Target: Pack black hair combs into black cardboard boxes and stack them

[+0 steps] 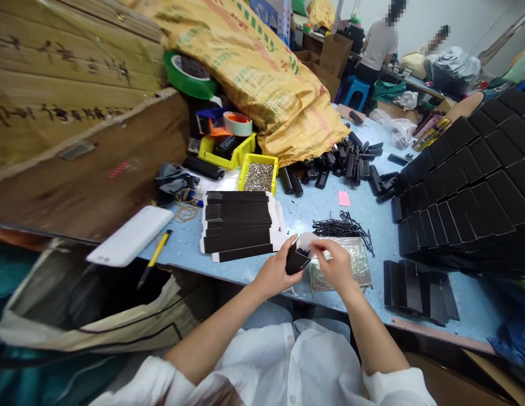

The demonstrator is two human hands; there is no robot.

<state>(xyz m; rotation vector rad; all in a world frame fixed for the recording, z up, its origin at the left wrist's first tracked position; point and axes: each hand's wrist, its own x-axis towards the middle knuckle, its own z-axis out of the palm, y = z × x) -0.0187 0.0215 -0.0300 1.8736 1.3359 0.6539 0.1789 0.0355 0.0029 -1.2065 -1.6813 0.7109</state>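
Observation:
My left hand [274, 274] is wrapped round a small black cardboard box [296, 260], tilted over the table's front edge. The box is open at its upper end, and a white-lined flap [308, 240] stands up there. My right hand [336, 265] is closed at that open end, its fingertips against the flap; dark contents show faintly inside. Beneath my right hand lies a clear plastic packet [354, 260]. Just behind it is a pile of thin black cable-like pieces [340, 226]. Left of my hands, flattened black box blanks [237, 223] lie stacked.
Stacked black boxes [465, 175] rise on the right, with more boxes [418, 290] in front. Black handheld devices [351, 160] are heaped behind. A yellow bin [259, 173] holds small metal parts. A yellow sack [262, 73] and cardboard carton [88, 141] stand left. Two people work far back.

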